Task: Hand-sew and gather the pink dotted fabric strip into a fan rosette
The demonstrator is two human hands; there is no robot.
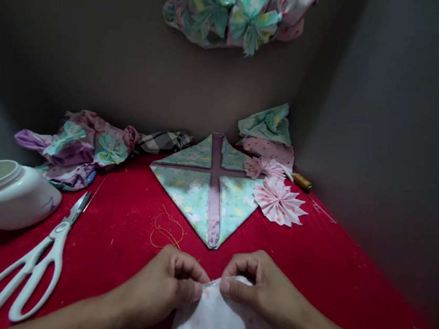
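My left hand [186, 279], right hand [243, 281] pinch white red-dotted cloth [212, 317]; slim silvery needle [209, 285], probably, points right from left grip.

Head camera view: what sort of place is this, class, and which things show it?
Probably a sewing or fabric-craft spot, going by the white-handled scissors, the thread spool and the spotted cloth in the foreground.

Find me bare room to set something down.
Red cloth is bare, specks aside, between the white-handled scissors and the looped orange thread, and right of the right hand and the pink pleated rosettes. Crowded: the back, with bundled fabric, the mint fabric diamond and a gold thread spool.
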